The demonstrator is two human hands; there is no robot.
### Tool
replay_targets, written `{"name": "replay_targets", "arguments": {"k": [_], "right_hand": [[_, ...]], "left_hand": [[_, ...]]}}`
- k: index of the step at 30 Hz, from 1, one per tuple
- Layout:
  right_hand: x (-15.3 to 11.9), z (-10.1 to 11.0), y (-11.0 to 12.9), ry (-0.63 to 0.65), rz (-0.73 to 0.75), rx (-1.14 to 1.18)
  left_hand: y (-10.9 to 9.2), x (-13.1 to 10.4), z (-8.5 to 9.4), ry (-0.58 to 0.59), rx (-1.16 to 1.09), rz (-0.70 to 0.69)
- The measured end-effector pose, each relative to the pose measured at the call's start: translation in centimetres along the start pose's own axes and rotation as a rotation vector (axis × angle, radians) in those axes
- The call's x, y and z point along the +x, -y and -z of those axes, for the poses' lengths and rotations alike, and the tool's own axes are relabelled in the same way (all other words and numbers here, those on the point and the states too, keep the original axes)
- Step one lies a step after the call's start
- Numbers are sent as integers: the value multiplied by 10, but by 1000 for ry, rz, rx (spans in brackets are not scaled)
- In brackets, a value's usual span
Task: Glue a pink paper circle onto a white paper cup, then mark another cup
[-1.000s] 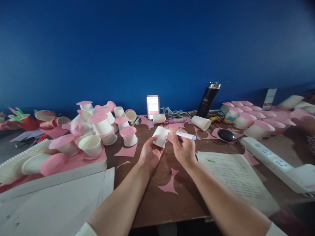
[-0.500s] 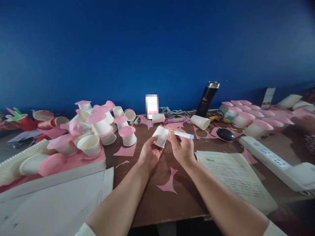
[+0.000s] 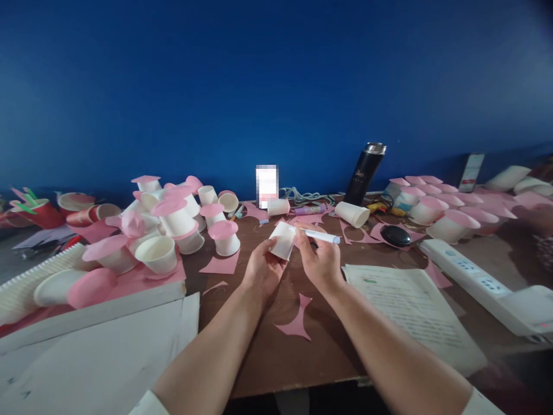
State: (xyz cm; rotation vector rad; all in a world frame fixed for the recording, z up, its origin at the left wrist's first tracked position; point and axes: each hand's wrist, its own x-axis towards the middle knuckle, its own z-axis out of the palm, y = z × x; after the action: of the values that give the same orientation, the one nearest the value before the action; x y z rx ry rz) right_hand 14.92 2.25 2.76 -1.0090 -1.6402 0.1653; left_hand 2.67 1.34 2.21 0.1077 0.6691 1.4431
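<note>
A small white paper cup [image 3: 283, 240] lies tilted in my left hand [image 3: 262, 266], whose fingers and thumb are closed around its lower side. My right hand [image 3: 320, 262] grips a white marker pen [image 3: 324, 236] with a pale blue end pointing right. The pen's other end reaches the cup's upper right side; whether it touches is too small to tell. Some pink paper shows beside the cup, partly behind my right fingers. Below my hands a curved pink paper scrap [image 3: 299, 323] rests on the brown table [image 3: 298, 369].
White cups with pink discs [image 3: 173, 222] are piled at left, beside a stack of cups [image 3: 43, 282]. More capped cups [image 3: 451, 225] stand at right. Around me are a black flask [image 3: 363, 176], a lying cup [image 3: 352, 214], a black mouse [image 3: 396, 236], printed sheets [image 3: 401, 305] and a power strip [image 3: 479, 285].
The cup in my left hand has turned or shifted very slightly. Both hands keep nearly the same place, and the marker pen stays at the cup.
</note>
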Motion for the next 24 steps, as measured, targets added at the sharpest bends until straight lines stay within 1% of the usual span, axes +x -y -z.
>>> {"name": "replay_targets", "arguments": {"k": [13, 24], "right_hand": [[1, 1, 2, 5, 4, -19], [0, 0, 1, 0, 2, -22]], "left_hand": [[-3, -2, -2, -50, -17, 17], [-4, -2, -2, -62, -16, 32]]}}
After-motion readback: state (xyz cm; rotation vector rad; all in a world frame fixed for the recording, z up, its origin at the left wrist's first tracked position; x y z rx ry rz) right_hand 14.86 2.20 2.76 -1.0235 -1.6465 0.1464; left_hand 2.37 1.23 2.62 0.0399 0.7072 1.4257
